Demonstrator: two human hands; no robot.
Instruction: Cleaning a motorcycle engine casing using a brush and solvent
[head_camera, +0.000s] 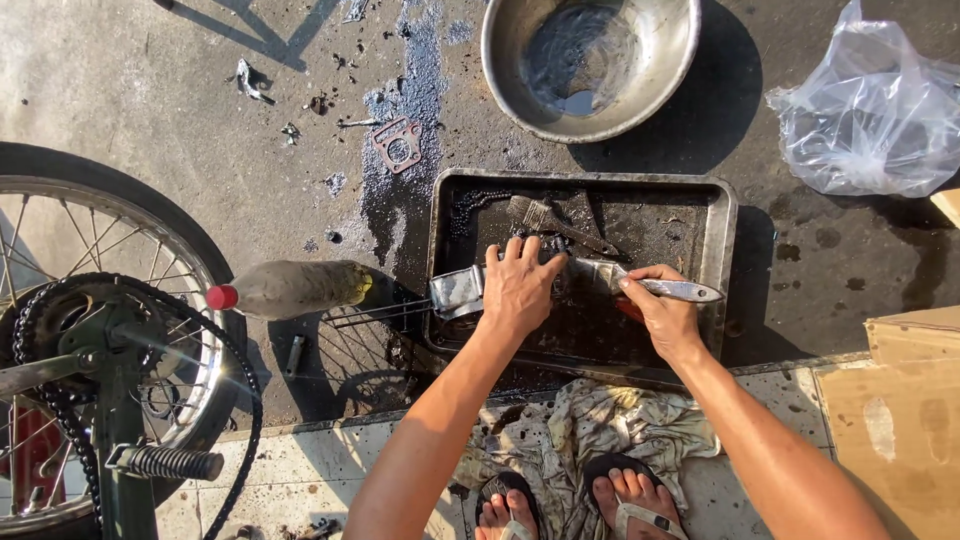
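Item: left hand (520, 285), fingers spread and pressed flat on a greasy metal part (458, 291) that lies across the left rim of a black oil-stained tray (722, 235); the hand covers the part's middle, so how much of it the palm grips cannot be told. Item: right hand (665, 310), fingers curled closed around the handle of a paintbrush (672, 290), the pale handle end jutting toward the tray's right wall, the bristle end pointing to the left hand and hidden among dark grime. Item: second brush (545, 218) with a wooden handle, lying loose in the tray's upper half beside a length of dark chain (468, 205) in the upper left corner. Item: tray, set on stained concrete floor (150, 90), just beyond a tiled edge. Item: round metal basin (590, 60), above the tray, holding a little dark liquid. Item: flat gasket (398, 145), on a wet oil streak left of the basin. Item: grimy plastic bottle with red cap (290, 288), lying on its side just left of the tray. Item: spoked motorcycle wheel (60, 260) with chain and footpeg, at far left. Item: clear plastic bag (870, 110), upper right. Item: cardboard (900, 400), lower right. Item: soiled rag (600, 425), on the tiles below the tray, partly under the person's sandalled feet (625, 495).
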